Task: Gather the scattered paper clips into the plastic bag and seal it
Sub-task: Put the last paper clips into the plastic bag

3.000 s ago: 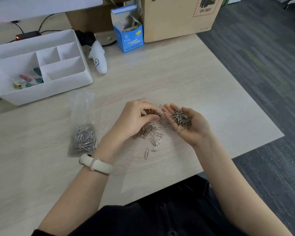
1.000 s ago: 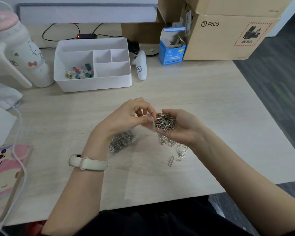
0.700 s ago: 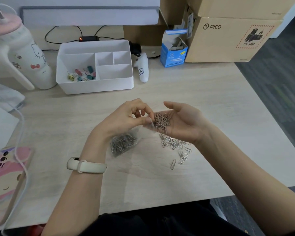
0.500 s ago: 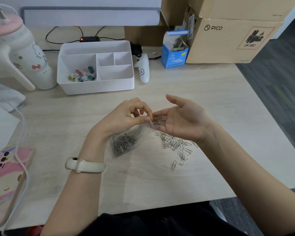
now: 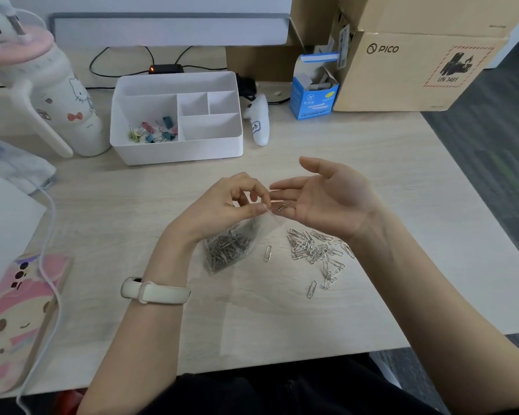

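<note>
Flanking plastic bag (image 5: 226,250): organiser (image 5: 177,145), loose clips (image 5: 315,250)

Both forearms are bare from the bottom of the view up to the hands, with no sleeves reaching the wrists. The left hand (image 5: 222,205) has 1 item on its wrist: a cream-white band (image 5: 155,292) with a smooth, rounded strap and a small dark piece showing at its outer end. The right hand (image 5: 330,202) and its wrist carry nothing, and no rings show on any finger. At the near edge of the table, dark, almost black clothing (image 5: 282,393) covers the lap, and a sliver of red fabric (image 5: 69,399) shows beside it on the left.
</note>
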